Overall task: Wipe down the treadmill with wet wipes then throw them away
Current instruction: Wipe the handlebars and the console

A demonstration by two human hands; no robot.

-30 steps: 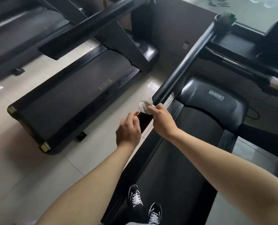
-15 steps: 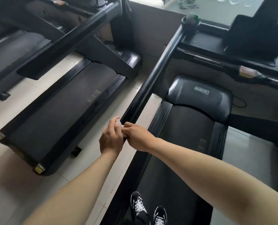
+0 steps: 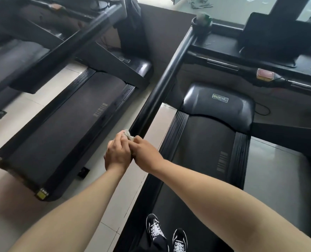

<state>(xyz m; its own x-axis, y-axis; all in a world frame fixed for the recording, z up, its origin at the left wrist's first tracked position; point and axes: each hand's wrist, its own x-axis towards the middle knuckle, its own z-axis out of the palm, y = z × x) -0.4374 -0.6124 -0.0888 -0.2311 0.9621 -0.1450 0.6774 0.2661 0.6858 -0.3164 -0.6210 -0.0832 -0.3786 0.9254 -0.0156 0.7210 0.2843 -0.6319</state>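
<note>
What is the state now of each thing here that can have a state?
wet wipe: crumpled, held between both hands.
left hand: curled round the wet wipe.
right hand: pinches the wet wipe.
handrail: near end hidden behind the hands.
treadmill belt: shoes stand on it.
</note>
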